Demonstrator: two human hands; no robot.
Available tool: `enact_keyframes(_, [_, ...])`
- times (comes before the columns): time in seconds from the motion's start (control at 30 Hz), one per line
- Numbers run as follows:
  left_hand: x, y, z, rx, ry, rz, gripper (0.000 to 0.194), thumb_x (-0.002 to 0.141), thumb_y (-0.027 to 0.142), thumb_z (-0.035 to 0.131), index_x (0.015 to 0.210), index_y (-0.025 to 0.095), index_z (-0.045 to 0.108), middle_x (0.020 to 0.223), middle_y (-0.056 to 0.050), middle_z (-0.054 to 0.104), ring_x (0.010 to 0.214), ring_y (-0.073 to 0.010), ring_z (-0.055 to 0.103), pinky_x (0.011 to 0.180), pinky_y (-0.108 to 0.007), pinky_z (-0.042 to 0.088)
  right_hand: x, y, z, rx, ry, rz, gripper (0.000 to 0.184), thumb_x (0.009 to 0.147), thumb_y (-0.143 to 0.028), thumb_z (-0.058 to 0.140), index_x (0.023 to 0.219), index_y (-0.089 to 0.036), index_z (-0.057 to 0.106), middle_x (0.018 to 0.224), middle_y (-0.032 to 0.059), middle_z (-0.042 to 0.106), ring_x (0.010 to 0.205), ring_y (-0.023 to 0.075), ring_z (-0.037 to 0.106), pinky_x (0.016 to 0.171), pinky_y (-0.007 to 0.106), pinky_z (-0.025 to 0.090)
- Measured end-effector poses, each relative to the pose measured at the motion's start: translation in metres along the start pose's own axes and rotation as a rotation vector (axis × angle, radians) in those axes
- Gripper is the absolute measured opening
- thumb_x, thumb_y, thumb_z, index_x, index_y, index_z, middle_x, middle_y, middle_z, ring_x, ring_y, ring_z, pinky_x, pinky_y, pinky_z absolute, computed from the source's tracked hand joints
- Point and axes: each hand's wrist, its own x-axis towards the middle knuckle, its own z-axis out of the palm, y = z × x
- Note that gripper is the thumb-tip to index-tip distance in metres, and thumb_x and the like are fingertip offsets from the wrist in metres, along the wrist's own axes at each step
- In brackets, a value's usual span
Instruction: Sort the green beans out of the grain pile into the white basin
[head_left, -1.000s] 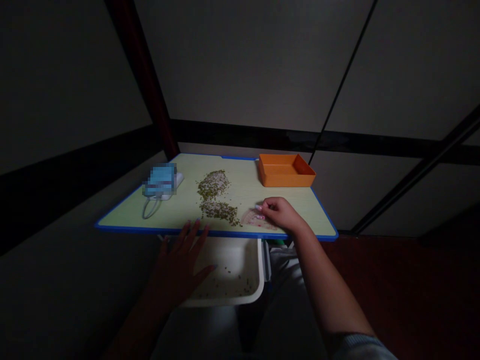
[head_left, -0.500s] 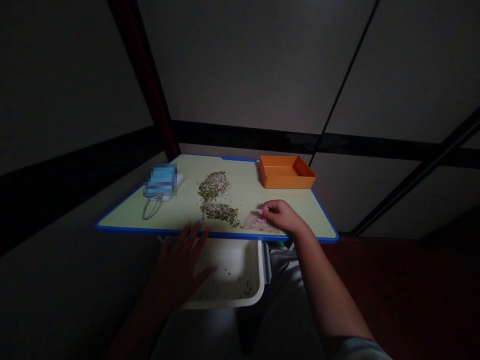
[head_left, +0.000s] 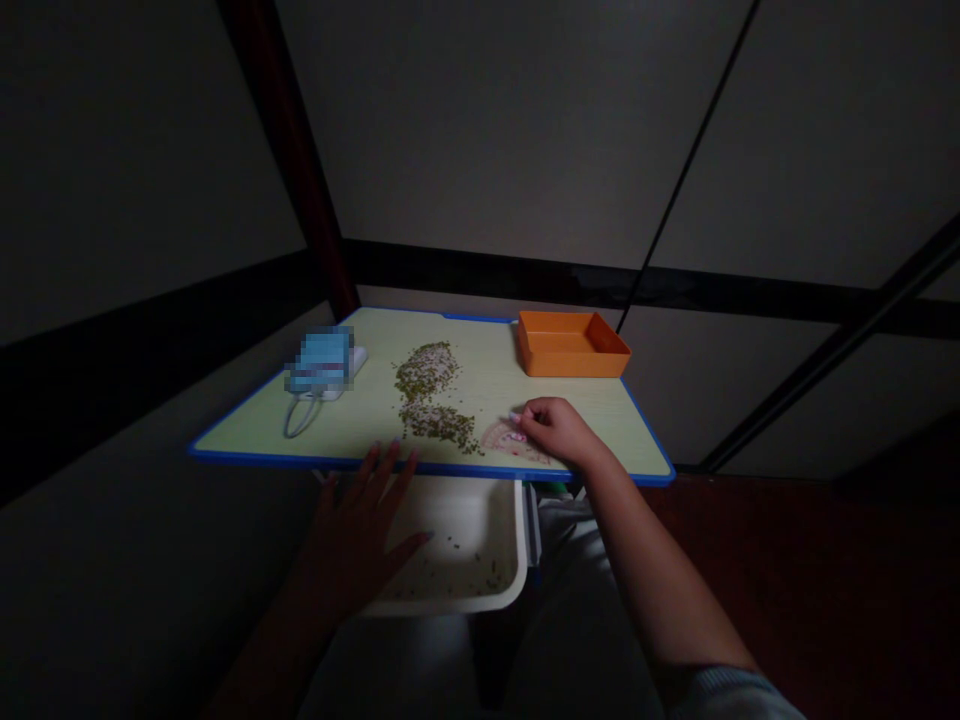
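A pile of small green beans [head_left: 432, 395] lies spread in two patches on a pale green table with a blue rim [head_left: 247, 405]. My right hand [head_left: 555, 430] rests on the table just right of the beans, fingers curled, knuckles up, on a pinkish printed patch [head_left: 499, 436]. What the fingers hold, if anything, is hidden. My left hand [head_left: 360, 530] lies below the table's front edge with fingers spread, gripping the left rim of a white tub [head_left: 480, 590]. The tub sits under the edge and has scattered beans in it.
An empty orange tray [head_left: 574, 345] stands at the table's back right. At the back left lies a blurred light blue object [head_left: 322, 362] on a white thing with a looped cord [head_left: 300, 418]. Dark wall panels and a dark post [head_left: 292, 170] rise behind.
My right hand has shifted only slightly by the beans' right edge. The view rocked a little. My left hand and the tub stay put.
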Motion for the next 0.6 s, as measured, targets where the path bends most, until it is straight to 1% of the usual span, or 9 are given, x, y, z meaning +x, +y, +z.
enact_keyframes(0.1, [-0.0003, -0.0001, 0.0005, -0.005, -0.019, -0.008, 0.079, 0.084, 0.061, 0.04, 0.15, 0.022, 0.018, 0.157, -0.012, 0.021, 0.144, -0.0333, 0.024, 0.108, -0.064, 0.024, -0.0003, -0.0004, 0.0, 0.061, 0.011, 0.007, 0.035, 0.084, -0.041, 0.053, 0.059, -0.017, 0.052, 0.053, -0.0037, 0.045, 0.052, 0.0092, 0.037, 0.051, 0.023, 0.025])
enact_keyframes(0.2, [-0.0002, 0.0, 0.0005, -0.008, -0.036, -0.01, 0.079, 0.084, 0.062, 0.041, 0.15, 0.023, 0.02, 0.157, -0.012, 0.021, 0.144, -0.0339, 0.023, 0.108, -0.064, 0.023, -0.0015, -0.0024, -0.0014, 0.106, -0.019, -0.005, 0.036, 0.085, -0.042, 0.053, 0.059, -0.018, 0.05, 0.053, -0.0038, 0.044, 0.052, 0.009, 0.037, 0.051, 0.023, 0.025])
enact_keyframes(0.43, [0.0002, 0.0002, -0.0023, -0.026, -0.024, -0.005, 0.08, 0.085, 0.063, 0.039, 0.15, 0.023, 0.018, 0.156, -0.012, 0.023, 0.143, -0.0345, 0.025, 0.107, -0.064, 0.025, -0.0039, -0.0072, -0.004, 0.127, -0.054, 0.015, 0.037, 0.084, -0.044, 0.054, 0.059, -0.018, 0.05, 0.053, -0.0038, 0.042, 0.052, 0.0091, 0.036, 0.05, 0.023, 0.026])
enact_keyframes(0.6, [0.0011, 0.0006, -0.0018, -0.039, -0.028, -0.004, 0.08, 0.084, 0.063, 0.039, 0.149, 0.021, 0.021, 0.156, -0.013, 0.025, 0.142, -0.0364, 0.025, 0.107, -0.065, 0.024, -0.0037, -0.0068, -0.0031, 0.13, -0.082, 0.011, 0.036, 0.084, -0.042, 0.054, 0.059, -0.018, 0.049, 0.053, -0.0035, 0.043, 0.052, 0.0088, 0.036, 0.05, 0.023, 0.026])
